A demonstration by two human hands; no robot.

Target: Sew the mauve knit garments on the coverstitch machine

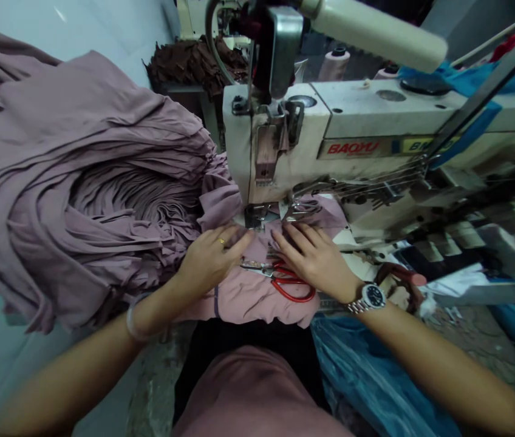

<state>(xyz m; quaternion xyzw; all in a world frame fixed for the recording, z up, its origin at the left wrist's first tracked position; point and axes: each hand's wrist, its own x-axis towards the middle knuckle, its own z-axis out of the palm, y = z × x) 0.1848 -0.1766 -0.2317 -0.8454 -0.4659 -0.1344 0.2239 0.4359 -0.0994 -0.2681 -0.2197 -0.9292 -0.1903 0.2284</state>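
Observation:
Both my hands lie flat on a mauve knit fabric (257, 291) in front of the presser foot (257, 215) of a cream industrial sewing machine (280, 139) branded BAOYU. My left hand (212, 258), with a ring on one finger, is nearest the foot and the large gathered fabric heap (79, 182). My right hand (312, 258) presses the cloth just right of the needle area. Red-handled scissors (291, 284) lie on the fabric between my hands. A metal wristwatch (369, 297) sits on my right wrist.
A brown fabric pile (194, 64) lies behind the machine, with thread cones (334, 64) beyond the machine head. A blue plastic sheet (367, 376) hangs at lower right. A red-handled tool (398, 276) lies beside the machine bed.

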